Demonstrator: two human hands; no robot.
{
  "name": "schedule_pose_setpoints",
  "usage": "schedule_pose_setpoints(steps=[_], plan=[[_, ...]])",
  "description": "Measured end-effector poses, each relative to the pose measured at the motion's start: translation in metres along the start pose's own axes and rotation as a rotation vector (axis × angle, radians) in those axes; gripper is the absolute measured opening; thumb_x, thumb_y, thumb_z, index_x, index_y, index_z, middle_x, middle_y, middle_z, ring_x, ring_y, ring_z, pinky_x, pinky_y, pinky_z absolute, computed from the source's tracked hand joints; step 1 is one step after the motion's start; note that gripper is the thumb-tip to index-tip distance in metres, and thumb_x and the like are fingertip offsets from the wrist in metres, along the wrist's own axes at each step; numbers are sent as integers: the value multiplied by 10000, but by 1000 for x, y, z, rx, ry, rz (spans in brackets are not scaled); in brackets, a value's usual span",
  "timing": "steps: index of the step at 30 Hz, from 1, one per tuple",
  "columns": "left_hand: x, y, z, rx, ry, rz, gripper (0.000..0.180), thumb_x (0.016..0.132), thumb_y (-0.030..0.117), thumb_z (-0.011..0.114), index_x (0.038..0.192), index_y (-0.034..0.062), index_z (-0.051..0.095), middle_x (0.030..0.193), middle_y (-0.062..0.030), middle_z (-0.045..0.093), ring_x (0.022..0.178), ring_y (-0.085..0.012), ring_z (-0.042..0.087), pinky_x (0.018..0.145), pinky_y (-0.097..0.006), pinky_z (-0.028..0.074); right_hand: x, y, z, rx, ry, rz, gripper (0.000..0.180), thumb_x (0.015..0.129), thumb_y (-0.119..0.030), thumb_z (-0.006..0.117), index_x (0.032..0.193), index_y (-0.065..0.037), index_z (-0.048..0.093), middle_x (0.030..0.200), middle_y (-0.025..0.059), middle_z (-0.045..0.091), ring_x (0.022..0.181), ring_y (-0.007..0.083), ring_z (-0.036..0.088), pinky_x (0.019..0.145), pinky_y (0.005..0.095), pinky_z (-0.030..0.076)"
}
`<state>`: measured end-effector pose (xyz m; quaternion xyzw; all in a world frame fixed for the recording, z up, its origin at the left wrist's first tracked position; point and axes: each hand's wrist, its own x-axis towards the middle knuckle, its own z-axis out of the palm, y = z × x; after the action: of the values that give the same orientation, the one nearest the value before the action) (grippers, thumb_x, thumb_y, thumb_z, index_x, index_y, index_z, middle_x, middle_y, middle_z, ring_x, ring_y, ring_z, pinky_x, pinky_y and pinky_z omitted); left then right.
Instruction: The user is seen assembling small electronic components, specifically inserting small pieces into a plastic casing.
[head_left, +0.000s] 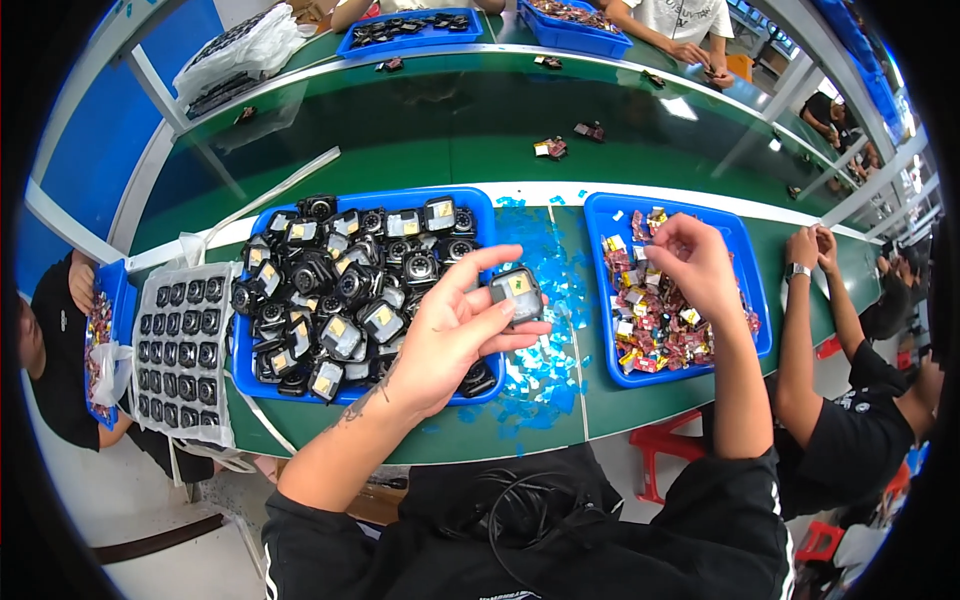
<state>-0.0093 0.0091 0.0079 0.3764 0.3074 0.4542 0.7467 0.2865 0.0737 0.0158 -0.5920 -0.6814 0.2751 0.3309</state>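
Head view: we have the watch case (517, 296) above the worktop (615, 414), just off the left tray's (488, 222) right edge. Likely light, stiff, face slippery and scratchable; we'd hold it by the rim. Left hand (440, 340): thumb and lower fingers gripping it. Right hand (697, 262): curled over the right tray (600, 300), fingertips nearly pinched; can't tell if holding anything.

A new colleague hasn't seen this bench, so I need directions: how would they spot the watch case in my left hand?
On the green bench, find the blue tray heaped with black watch cases. At its right edge is the left hand. The watch case it holds shows against scattered blue film pieces, clear of its neighbours piled in the tray.
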Motion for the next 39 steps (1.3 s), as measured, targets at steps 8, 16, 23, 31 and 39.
schedule_pose_setpoints(steps=[8, 16, 23, 31, 39], plan=[[-1, -9, -2, 289, -19, 155, 248, 956, 53, 550, 1185, -15, 618, 1151, -81, 589, 942, -156, 641, 832, -271, 535, -32, -14, 3, 441, 110, -34, 127, 839, 14, 679, 956, 3, 630, 855, 1, 632, 775, 46, 584, 679, 178, 463], [1, -6, 1, 836, -131, 348, 310, 718, 152, 817, 1004, 67, 730, 1055, -104, 617, 967, -212, 570, 902, -336, 443, -66, -57, 52, 773, -228, -31, 110, 839, 16, 675, 930, 2, 615, 885, 55, 652, 826, 101, 630, 770, 234, 499], [-4, -17, 1, 943, -19, 371, 164, 743, 88, 762, 896, 41, 724, 801, -89, 594, 792, -182, 568, 683, -325, 453, -63, -66, 72, 848, -282, 30, 122, 831, 25, 695, 926, 18, 619, 885, 48, 645, 810, 92, 633, 734, 221, 518], [-5, -19, 6, 845, 62, 347, 78, 792, 66, 717, 863, 35, 724, 760, -69, 585, 706, -142, 505, 619, -292, 400, -63, -62, 81, 529, -59, -155, 139, 784, 44, 725, 891, 27, 639, 953, 85, 616, 808, 93, 606, 686, 206, 503], [0, -21, -2, 745, 71, 300, 151, 815, 162, 711, 903, 40, 715, 840, -95, 580, 678, -151, 567, 581, -316, 444, -82, -47, 90, 303, 83, -373, 141, 786, 70, 695, 910, 36, 637, 933, 113, 612, 762, 111, 576, 641, 220, 486]])
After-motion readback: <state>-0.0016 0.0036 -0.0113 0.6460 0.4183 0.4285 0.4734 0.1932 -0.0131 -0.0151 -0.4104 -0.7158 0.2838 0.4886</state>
